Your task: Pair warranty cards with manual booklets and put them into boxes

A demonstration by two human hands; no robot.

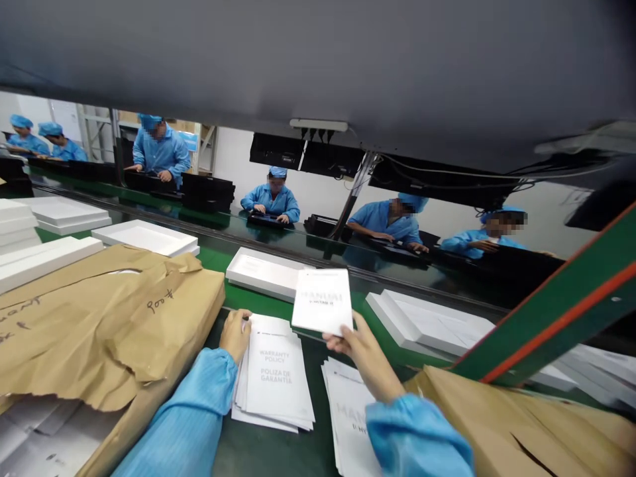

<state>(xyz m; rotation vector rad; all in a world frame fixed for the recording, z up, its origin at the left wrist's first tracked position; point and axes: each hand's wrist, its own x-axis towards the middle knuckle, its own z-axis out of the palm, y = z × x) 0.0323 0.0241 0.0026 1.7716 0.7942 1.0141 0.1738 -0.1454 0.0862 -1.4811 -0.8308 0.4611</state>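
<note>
Right hand [362,351] pinches a flat white manual booklet [322,301] by its lower edge; at nine o'clock, left hand [235,333] curls fingers onto a fanned stack of warranty leaflets [274,384].

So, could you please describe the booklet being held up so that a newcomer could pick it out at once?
Start at the green conveyor belt with its white boxes. Just in front, the right hand holds one white booklet up off the bench. Unlike the warranty stack under the left hand, it is raised and reads MANUAL.
</note>
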